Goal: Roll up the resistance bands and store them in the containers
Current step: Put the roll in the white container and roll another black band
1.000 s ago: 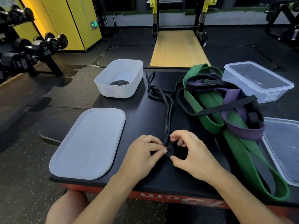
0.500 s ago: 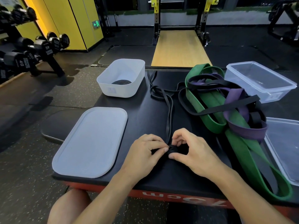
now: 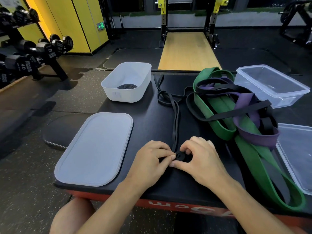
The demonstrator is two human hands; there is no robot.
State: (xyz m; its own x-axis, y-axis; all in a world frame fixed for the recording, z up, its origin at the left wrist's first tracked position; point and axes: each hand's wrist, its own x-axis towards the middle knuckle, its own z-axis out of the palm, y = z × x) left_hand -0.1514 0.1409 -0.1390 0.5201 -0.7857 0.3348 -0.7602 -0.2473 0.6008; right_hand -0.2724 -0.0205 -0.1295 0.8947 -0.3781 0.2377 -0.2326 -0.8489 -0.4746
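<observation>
Gym tabletop (image 3: pixel 152 119): white tub (image 3: pixel 125 96) holds one coiled black band (image 3: pixel 127 86).

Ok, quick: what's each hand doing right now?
Left hand: closed, pinching the black band at its rolled end.
Right hand: closed, pinching the same rolled end.

L hand (image 3: pixel 150 162) & R hand (image 3: pixel 203 159) curled, pinch grip.

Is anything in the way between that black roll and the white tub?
Nothing visible. Only bare tabletop lies between the black roll and the white tub; the lid lies left of that path, the band's unrolled tail right of it.
</observation>
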